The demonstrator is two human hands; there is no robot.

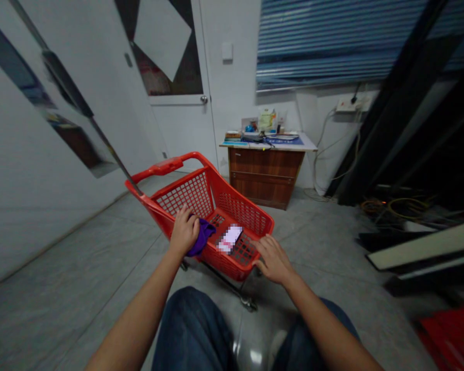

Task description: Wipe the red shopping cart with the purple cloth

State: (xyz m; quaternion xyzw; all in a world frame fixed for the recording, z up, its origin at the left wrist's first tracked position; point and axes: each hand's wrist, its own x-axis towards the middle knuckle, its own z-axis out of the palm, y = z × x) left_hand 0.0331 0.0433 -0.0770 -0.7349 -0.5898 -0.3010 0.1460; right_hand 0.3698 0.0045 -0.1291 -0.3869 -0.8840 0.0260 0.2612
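A red plastic shopping basket on wheels [251, 216] stands on the floor in front of my knees, its handle [166, 167] at the far left. My left hand [183, 232] is closed on a purple cloth [201, 236] at the basket's near left rim. My right hand [272, 260] rests on the near right rim with its fingers spread. A small white and pink item [230, 238] lies inside the basket on its mesh bottom.
A wooden desk [265, 172] with a cluttered white top stands against the far wall. A white door [178, 103] is behind the basket. Cables and dark boards [410, 216] lie on the floor at the right. A long pole [81, 103] leans at the left.
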